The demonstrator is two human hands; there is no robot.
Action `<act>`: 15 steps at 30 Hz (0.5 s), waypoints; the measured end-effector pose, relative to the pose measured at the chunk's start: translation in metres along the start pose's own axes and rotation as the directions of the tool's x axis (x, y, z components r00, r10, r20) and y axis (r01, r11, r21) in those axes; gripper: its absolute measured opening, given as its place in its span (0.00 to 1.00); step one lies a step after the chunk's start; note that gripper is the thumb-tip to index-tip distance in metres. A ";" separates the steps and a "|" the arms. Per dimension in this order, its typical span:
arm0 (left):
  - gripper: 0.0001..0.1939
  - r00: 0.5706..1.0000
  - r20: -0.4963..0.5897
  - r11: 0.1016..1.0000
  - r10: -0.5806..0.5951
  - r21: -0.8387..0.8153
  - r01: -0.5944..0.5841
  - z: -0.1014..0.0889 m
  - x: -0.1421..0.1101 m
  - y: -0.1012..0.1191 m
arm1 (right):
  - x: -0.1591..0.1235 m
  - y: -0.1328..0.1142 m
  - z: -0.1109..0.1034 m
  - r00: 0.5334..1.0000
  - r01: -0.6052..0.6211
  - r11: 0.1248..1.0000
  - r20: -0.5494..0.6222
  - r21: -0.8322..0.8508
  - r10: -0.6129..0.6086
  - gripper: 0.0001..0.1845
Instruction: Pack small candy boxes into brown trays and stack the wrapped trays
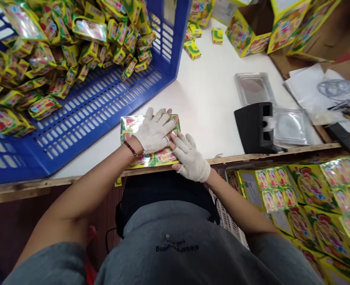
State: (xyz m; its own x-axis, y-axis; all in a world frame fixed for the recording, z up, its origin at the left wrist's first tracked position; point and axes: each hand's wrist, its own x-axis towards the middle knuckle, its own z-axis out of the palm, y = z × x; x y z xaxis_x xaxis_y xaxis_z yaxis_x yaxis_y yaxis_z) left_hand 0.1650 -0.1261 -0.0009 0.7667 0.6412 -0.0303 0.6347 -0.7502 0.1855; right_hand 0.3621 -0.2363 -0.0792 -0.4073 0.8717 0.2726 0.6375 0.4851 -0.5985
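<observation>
Small yellow and green printed boxes [133,123] sit side by side in a flat block near the table's front edge, with a glossy shine on top. My left hand [157,130], in a white fingerless work glove, lies flat across the middle of this block, fingers stretched out. Against its right side rests my right hand [189,155], gloved the same way, fingers extended over the block's right edge. Both hands cover much of the boxes. Whether clear film or a tray holds the block together I cannot tell.
A blue plastic crate [103,114] full of small boxes lies tipped at the left. A black tape dispenser [253,128] and clear plastic trays [255,87] stand to the right. Open display cartons [249,31] are at the back; packed boxes [308,186] fill the lower right.
</observation>
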 end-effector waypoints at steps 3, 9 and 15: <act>0.29 0.978 -0.043 0.978 -0.205 -0.042 0.203 0.001 -0.046 -0.017 | -0.003 -0.011 -0.007 0.978 0.157 0.959 0.175 -0.236 -0.116 0.39; 0.39 0.759 -0.130 0.659 -0.638 -0.601 0.452 0.043 -0.126 -0.014 | 0.016 -0.034 0.004 0.938 0.303 0.909 0.258 -0.286 -0.232 0.44; 0.29 0.677 -0.061 0.296 -0.733 -0.925 0.237 0.074 -0.082 0.033 | 0.041 -0.018 -0.014 0.898 0.350 0.900 0.366 -0.259 -0.243 0.45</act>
State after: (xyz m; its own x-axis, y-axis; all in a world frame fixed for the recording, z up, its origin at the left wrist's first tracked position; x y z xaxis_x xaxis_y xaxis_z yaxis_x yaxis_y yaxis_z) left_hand 0.1305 -0.2154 -0.0648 0.0480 0.9942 -0.0965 0.2806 0.0793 0.9565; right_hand 0.3428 -0.2081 -0.0462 -0.7606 0.6391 0.1146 0.6010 0.7598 -0.2482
